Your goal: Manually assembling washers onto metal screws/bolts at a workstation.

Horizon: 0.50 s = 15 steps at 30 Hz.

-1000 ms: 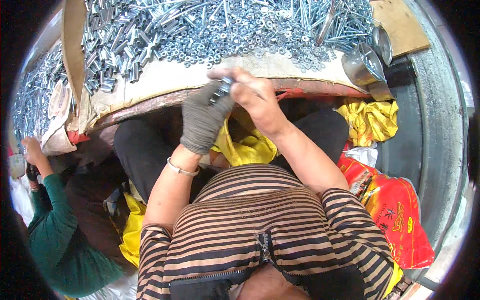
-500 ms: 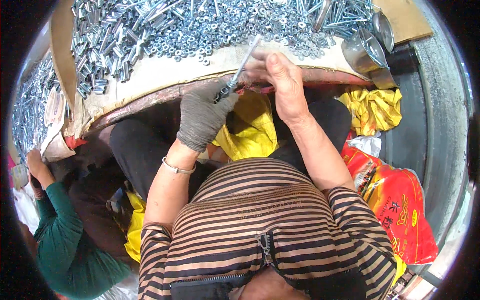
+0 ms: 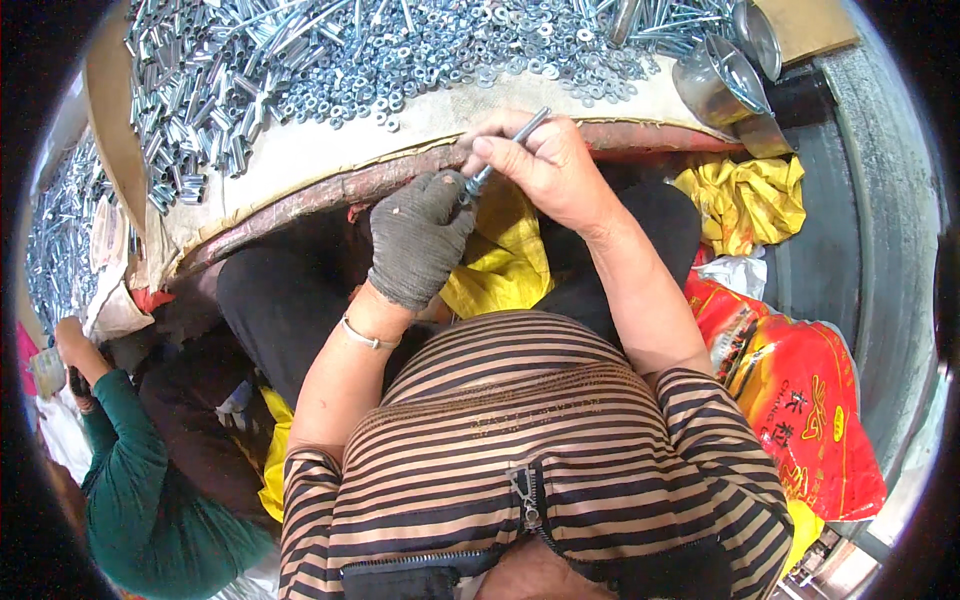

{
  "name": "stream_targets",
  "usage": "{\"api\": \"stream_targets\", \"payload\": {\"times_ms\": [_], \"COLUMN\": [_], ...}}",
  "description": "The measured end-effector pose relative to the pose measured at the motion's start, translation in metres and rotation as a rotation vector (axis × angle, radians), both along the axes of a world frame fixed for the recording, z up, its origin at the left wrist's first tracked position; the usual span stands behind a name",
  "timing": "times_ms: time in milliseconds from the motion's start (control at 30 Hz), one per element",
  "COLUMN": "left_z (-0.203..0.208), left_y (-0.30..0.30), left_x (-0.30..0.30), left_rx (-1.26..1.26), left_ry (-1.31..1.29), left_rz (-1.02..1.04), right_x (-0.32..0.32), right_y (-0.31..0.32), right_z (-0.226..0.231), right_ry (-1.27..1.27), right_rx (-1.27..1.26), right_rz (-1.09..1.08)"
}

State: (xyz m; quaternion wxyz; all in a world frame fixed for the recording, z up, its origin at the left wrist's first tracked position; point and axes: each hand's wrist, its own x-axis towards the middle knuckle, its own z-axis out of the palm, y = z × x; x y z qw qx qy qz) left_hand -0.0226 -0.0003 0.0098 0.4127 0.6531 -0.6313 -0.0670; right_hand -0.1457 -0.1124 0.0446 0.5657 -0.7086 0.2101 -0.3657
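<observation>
A long silvery bolt (image 3: 533, 124) slants up and to the right between my two hands, in front of the bench edge. My left hand (image 3: 418, 235), in a grey glove, is closed around its lower end, where a nut or washer (image 3: 480, 180) shows. My bare right hand (image 3: 550, 175) pinches the shaft higher up, thumb and forefinger on it, its tip sticking out above. The fingers hide part of the shaft, so I cannot tell whether a sleeve sits on it. Beyond my hands, loose nuts and washers (image 3: 470, 60) lie heaped on the pale-covered bench (image 3: 330, 150).
Metal sleeves (image 3: 210, 110) are piled at the bench's left, long bolts (image 3: 680, 30) at the right beside a metal cup (image 3: 720, 85). Yellow sacks (image 3: 745, 205) and a red bag (image 3: 800, 400) lie at my right. A co-worker in a green sleeve (image 3: 130, 430) sits at the left.
My right hand has closed from loosely spread fingers to a pinch on the bolt's shaft. Less of the shaft sticks out now. The left hand keeps its grip.
</observation>
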Motion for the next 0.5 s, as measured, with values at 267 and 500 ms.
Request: {"api": "stream_targets", "payload": {"times_ms": [267, 500], "left_z": [0.000, 0.030], "left_y": [0.002, 0.002], "left_x": [-0.011, -0.013], "left_rx": [-0.008, 0.001], "left_ry": [-0.104, 0.060], "left_rz": [-0.027, -0.230], "right_x": [-0.020, -0.050], "right_y": [0.001, 0.011], "right_z": [0.014, 0.016], "right_ry": [0.395, 0.313], "right_rx": [-0.206, -0.043], "right_rz": [0.000, 0.155]}}
